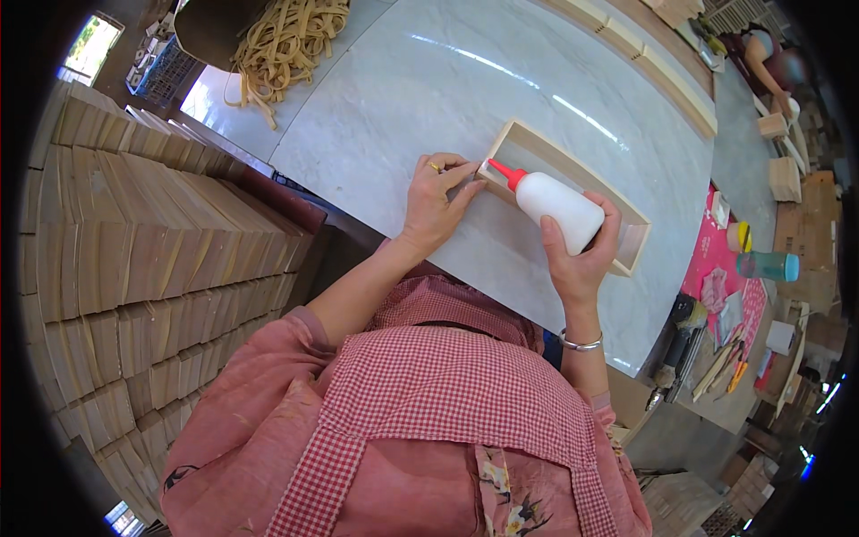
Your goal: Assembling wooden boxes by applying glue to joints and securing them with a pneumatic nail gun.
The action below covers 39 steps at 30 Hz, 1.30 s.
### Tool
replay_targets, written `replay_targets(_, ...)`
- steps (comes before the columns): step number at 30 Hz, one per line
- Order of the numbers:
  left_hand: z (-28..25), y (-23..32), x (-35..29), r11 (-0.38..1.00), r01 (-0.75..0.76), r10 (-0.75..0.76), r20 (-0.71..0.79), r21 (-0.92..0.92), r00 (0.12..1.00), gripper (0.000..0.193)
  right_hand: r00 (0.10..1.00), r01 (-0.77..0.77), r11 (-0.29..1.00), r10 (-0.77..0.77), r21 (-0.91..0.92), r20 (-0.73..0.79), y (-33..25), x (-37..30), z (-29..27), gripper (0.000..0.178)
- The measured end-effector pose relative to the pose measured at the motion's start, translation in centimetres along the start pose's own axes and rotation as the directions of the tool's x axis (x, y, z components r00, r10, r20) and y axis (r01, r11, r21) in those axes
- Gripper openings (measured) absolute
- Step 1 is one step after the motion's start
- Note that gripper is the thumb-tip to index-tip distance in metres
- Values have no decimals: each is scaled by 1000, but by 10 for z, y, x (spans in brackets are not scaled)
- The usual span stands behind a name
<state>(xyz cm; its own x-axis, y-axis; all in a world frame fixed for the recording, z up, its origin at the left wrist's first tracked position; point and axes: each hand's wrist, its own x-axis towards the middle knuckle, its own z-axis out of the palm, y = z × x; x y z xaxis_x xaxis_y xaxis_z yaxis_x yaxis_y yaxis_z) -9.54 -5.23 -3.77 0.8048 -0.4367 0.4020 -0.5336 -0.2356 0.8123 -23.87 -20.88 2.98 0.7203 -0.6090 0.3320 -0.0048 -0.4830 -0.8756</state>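
A long, shallow wooden box frame lies at an angle on the pale marbled tabletop. My right hand is wrapped round a white squeeze bottle, which is tilted over the frame. Its red pointed nozzle reaches the frame's left end, with the tip close to the corner. At that same corner, my left hand pinches the frame's end between thumb and fingers. Whether anything small sits between those fingertips cannot be made out. The bottle hides part of the frame's near side.
Tall stacks of wooden boards stand at the left. A heap of tan bands lies at the far left of the table. Long wooden strips run along the far edge. Rightward are a teal bottle and another person.
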Motion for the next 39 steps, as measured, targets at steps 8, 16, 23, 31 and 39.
replay_targets(8, -2, 3, 0, 1000, -16, 16, -9, 14, 1000, 26, 988, 111, 980, -126, -167, -86, 1, 20, 9, 56)
replay_targets(16, 1, -3, -3, 1000, -14, 14, -1, -10, 1000, 27, 977, 108, 973, -142, -205, -160, 4, 41, 15, 56)
replay_targets(23, 1, -5, -3, 1000, -7, 8, 17, -6, 1000, 27, 974, 100, 973, -139, -208, -180, 6, 43, 11, 55)
replay_targets(31, 1, -4, -2, 1000, -13, 13, 11, -5, 1000, 27, 964, 72, 946, -148, -315, -223, 10, 29, -17, 55)
replay_targets(39, 1, -1, -1, 1000, -22, 22, -3, -17, 1000, 28, 949, -10, 956, -84, -295, -304, 11, 12, -51, 54)
